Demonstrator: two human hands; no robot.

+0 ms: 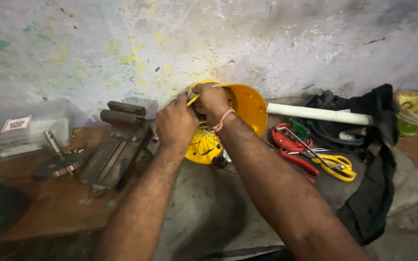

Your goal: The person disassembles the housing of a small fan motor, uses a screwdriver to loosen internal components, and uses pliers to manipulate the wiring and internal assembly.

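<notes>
A yellow plastic shell (250, 104), round like a casing or lamp housing, stands on its edge at the back of the bench against the wall. Both my hands work at its upper left rim. My left hand (176, 123) has its fingers closed around the rim and what looks like wiring there. My right hand (212, 101), with a pink thread around the wrist, grips the rim from above. A second yellow part (203, 147) with dark wires across it lies just below my hands. What sits between my fingers is hidden.
A rusty metal vise (117, 145) stands left of my hands, beside a clear plastic box (25, 125). On the right lie red pliers (296, 159), yellow-handled scissors (337, 166), a white pipe (318, 114), black cloth (371, 193) and a dirty pot (417, 111).
</notes>
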